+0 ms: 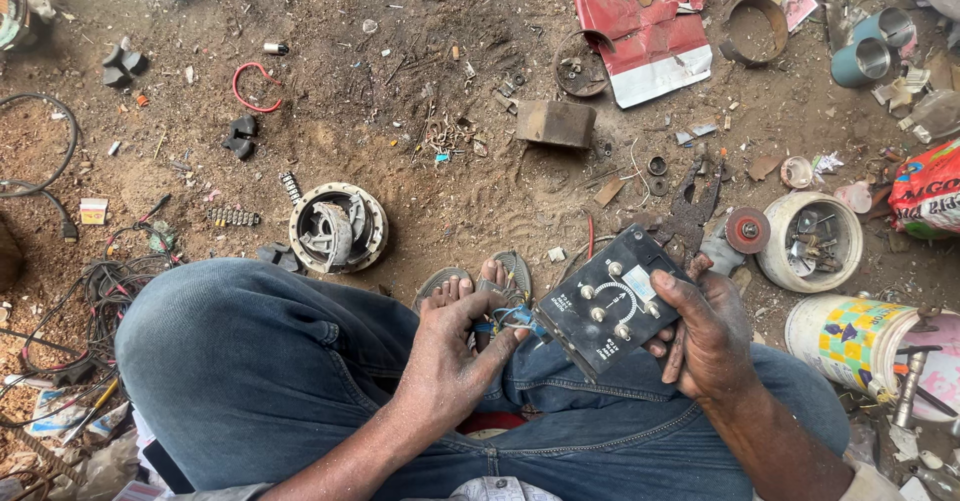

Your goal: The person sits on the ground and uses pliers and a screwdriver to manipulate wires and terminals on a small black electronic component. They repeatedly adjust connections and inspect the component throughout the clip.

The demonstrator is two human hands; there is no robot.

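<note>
Fingers of the right hand (705, 336) clamp a black terminal box (607, 299), tilted above the lap at five o'clock. Left hand (450, 356), palm down at six o'clock, pinches blue wires (512, 318) at its corner. Tugging could snap those wires or tip the box loose.

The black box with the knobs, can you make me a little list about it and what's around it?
Thing: black switch box with metal terminals and a white arrow marking
Right hand: grips the box's right edge
Left hand: fingers at the blue wires on the box's left end
Person: sits on dirt ground, blue jeans
Nearby: round metal motor part, white tub of small parts, rusty block
</note>
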